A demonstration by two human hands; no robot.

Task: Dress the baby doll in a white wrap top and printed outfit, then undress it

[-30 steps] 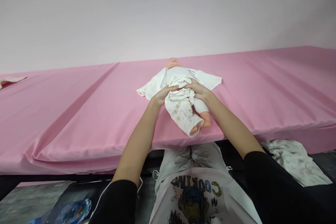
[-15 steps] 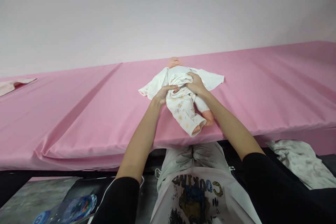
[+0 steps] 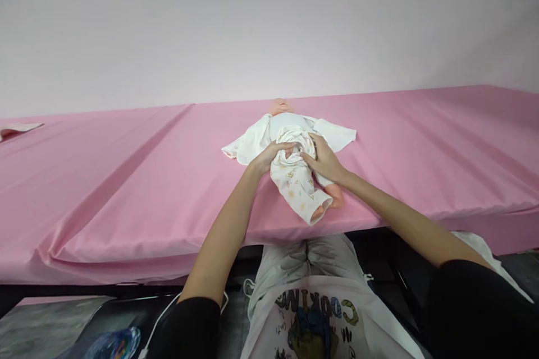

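Your left hand point(image 3: 266, 158) pinches one side of the bunched pants point(image 3: 295, 182), your right point(image 3: 326, 161) curls loosely round the other; they lie over the doll point(image 3: 287, 122) on the pink sheet point(image 3: 138, 185). The cloth looks light, soft, floppy, probably best held by its gathered top

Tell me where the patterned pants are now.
In the head view, the patterned pants lie just right of centre, bunched over the doll, between the left hand and right hand.
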